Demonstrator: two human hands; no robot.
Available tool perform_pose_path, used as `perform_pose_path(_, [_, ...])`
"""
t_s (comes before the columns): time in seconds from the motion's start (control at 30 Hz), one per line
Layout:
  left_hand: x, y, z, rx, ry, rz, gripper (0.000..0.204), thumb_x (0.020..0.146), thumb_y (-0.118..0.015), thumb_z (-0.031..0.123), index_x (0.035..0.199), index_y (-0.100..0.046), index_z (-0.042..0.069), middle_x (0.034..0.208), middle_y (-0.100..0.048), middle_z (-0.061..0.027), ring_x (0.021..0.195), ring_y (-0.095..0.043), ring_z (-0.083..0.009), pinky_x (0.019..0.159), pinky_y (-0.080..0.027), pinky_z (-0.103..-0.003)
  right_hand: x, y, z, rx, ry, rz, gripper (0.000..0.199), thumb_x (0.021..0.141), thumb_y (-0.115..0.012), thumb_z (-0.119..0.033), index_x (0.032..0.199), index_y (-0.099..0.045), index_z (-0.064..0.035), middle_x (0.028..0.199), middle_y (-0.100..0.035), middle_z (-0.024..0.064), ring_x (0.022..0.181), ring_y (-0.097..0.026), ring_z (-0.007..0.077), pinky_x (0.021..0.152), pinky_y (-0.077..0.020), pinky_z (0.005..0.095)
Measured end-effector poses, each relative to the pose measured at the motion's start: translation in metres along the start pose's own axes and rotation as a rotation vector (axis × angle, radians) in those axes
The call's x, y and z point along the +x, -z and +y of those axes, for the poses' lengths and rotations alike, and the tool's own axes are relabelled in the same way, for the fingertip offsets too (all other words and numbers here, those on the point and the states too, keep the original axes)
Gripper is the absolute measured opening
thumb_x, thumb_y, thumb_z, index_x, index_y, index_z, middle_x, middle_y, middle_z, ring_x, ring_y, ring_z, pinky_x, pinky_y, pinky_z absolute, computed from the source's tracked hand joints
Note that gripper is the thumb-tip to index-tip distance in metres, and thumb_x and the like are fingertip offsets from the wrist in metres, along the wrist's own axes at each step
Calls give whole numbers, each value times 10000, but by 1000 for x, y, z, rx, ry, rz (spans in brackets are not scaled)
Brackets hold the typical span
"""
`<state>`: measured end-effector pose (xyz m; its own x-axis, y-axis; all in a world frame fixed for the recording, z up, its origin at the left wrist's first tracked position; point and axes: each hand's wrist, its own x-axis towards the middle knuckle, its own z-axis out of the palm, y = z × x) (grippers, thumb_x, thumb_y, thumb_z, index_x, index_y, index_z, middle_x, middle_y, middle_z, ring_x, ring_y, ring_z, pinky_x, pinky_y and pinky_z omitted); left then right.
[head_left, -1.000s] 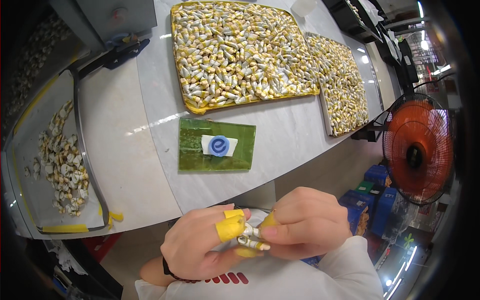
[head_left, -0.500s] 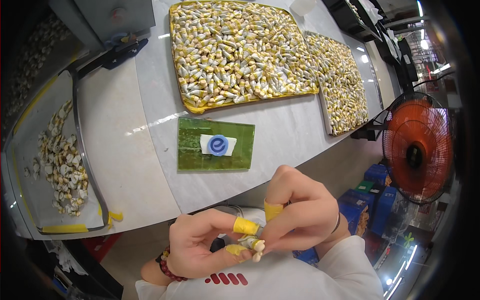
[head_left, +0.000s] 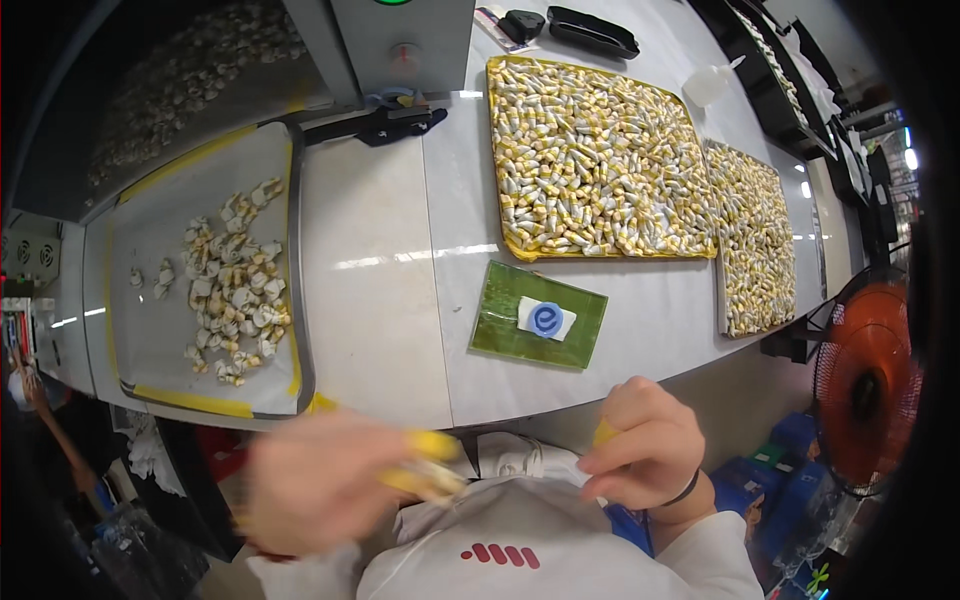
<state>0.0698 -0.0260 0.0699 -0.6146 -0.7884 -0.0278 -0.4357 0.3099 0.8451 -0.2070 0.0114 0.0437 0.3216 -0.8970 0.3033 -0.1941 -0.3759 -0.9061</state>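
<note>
Two bare hands were over the lap, off the front edge of the tabletop (head_left: 370, 330). The left hand (head_left: 325, 480), badly blurred, pinched a small white-and-yellow piece (head_left: 442, 484) between taped fingers; whether it was one piece or more could not be told. The right hand (head_left: 645, 450), well apart from it, was bent narrow, one finger wrapped in yellow tape; whether it held anything could not be told.

Three trays stood on the tabletop. The left tray (head_left: 150, 345), taped in yellow, lay along the front edge toward the left end and bore one heap of folded white pieces (head_left: 238, 290), overlapping beyond a sure count, with two small groups apart on its left side. The large tray (head_left: 513, 248) stood farther from the front edge, the narrower tray (head_left: 721, 300) beside it toward the right end; both were full of cone-shaped pieces too many to count.

One green slab (head_left: 500, 320) lay between the large tray and the front edge, bearing one white slip (head_left: 568, 323) and one blue disc (head_left: 546, 319) with a single curled mark. One translucent bottle (head_left: 708, 86) stood beyond the large tray's far right corner. Red slanted bars were printed on the white shirt (head_left: 430, 575).
</note>
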Motion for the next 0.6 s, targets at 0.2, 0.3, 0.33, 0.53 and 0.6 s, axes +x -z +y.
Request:
perform_pose_path(0.2, [-8, 104, -39, 543, 348, 211, 223, 836, -573, 158, 948, -643, -21, 805, -641, -178, 728, -617, -292, 673, -466, -317, -11, 17, 6, -111, -100, 105, 110, 677, -744, -72, 766, -683, -52, 685, -597, 49, 588, -538, 149, 502, -414, 243])
perform_pose_path(0.3, [14, 160, -106, 473, 348, 587, 329, 849, -584, 244, 1029, -621, -29, 849, -644, -179, 784, -626, -266, 712, -470, -309, -14, 21, 1, -178, -99, 109, 109, 674, -741, -79, 758, -677, -51, 659, -599, 40, 566, -532, 137, 488, -410, 240])
perform_pose_path(0.33, [31, 184, -114, 605, 340, 572, 363, 845, -596, 271, 1053, -616, -26, 868, -647, -180, 806, -629, -262, 729, -473, -310, -15, 22, -1, -191, -98, 107, 108, 675, -741, -81, 756, -676, -51, 655, -599, 37, 563, -531, 136, 488, -409, 240])
perform_pose_path(0.53, [95, 255, -244, 1316, 537, 480, 443, 837, -557, 423, 1145, -595, 107, 1101, -605, -163, 949, -600, -345, 795, -479, -420, -25, 42, -10, -335, -69, 179, 101, 668, -733, -59, 751, -674, -56, 636, -601, 30, 546, -526, 134, 486, -406, 236])
perform_pose_path(0.6, [92, 287, -286, 1373, 645, 439, 411, 860, -507, 417, 1140, -601, 132, 1168, -576, -160, 996, -581, -355, 841, -469, -428, -27, 55, -11, -411, -88, 196, 96, 675, -717, -24, 753, -668, -49, 641, -592, 39, 544, -525, 132, 487, -399, 238])
